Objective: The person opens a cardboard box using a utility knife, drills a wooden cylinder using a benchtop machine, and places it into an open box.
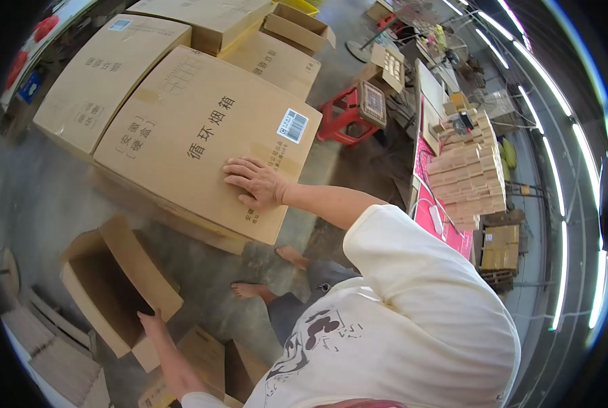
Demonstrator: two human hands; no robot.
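Observation:
My right hand [256, 182] lies with fingers spread on top of a large closed cardboard box [171, 129], which has Chinese print and a white barcode label [293, 126]. Lower left, my left hand [151, 325] grips the edge of a smaller cardboard box [141, 268]. That box is tilted, a flap is raised and its dark inside shows. Part of the left hand's grip is hidden by the cardboard.
More large boxes [107, 68] adjoin at the upper left. Other cartons [205, 353] lie near my left forearm. A red stool [348, 112] stands beyond the large box. To the right, stacked wooden pieces [470, 166] rise from a pink-covered table [446, 231].

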